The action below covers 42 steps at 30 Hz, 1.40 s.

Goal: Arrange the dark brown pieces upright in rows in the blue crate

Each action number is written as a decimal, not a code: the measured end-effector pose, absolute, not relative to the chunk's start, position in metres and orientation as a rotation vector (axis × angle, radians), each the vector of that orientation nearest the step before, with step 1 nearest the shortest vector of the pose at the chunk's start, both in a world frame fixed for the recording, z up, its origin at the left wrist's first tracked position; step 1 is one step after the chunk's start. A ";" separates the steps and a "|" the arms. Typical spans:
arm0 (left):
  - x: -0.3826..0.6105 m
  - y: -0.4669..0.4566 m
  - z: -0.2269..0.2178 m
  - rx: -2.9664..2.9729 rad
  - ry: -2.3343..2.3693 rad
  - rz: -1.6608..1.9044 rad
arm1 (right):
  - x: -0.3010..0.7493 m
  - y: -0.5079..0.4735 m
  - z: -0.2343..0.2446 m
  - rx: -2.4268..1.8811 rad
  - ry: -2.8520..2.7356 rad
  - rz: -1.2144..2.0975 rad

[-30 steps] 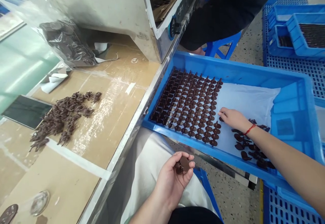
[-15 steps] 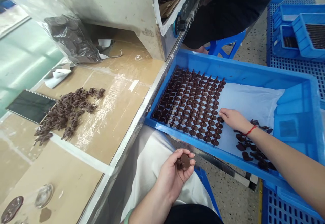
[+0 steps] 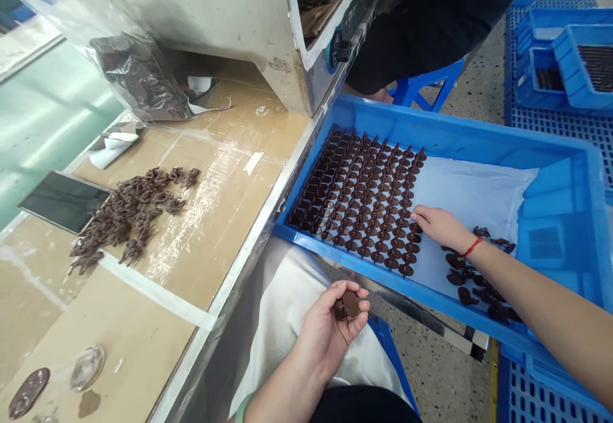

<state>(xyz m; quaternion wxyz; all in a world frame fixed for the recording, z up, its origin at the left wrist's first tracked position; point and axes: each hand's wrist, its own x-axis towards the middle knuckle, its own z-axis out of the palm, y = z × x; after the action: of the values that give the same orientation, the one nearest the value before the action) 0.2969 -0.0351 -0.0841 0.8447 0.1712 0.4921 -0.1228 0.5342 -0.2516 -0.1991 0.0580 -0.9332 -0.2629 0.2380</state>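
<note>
My left hand (image 3: 338,321) is turned palm up above my lap, its fingers curled around a small dark brown piece with a round flat disc (image 3: 351,305). Inside a large blue tray (image 3: 479,130), my right hand (image 3: 433,222) has its thumb and fingers pinched together at the nearest edge of the set-out rows. A dark brown disc-based piece (image 3: 414,226) shows just under those fingertips, partly hidden by them. Rows of similar pieces (image 3: 368,193) stand on a white sheet (image 3: 469,186). Loose pieces (image 3: 472,276) lie heaped under my right forearm.
On the cardboard-covered bench (image 3: 230,218) are a pile of brown figures (image 3: 129,215), a phone-like dark slab (image 3: 64,201), a plastic bag of brown pieces (image 3: 143,81) and a round clear dish (image 3: 87,367). A metal machine (image 3: 205,7) stands behind. Another person's dark-clothed leg (image 3: 431,20) is beyond the tray.
Both hands stay almost where they were. The view has shifted slightly, so the bench items appear a little farther right.
</note>
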 end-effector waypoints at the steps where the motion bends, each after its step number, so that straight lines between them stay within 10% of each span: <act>1: 0.297 -0.035 -0.084 0.363 1.035 -0.260 | 0.534 -0.251 -0.199 -2.826 -0.790 0.716; 17: 0.290 -0.042 -0.081 0.274 0.897 -0.233 | 0.403 -0.179 -0.060 -1.983 -1.373 0.758; 42: 0.295 -0.041 -0.090 0.770 0.929 -0.231 | 0.385 -0.188 -0.085 -1.866 -0.937 0.359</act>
<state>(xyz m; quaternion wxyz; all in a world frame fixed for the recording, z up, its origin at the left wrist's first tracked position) 0.2953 -0.0407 -0.0904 0.8173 0.3612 0.4357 -0.1084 0.3850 -0.1878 -0.0849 0.4892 -0.7681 -0.3858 0.1479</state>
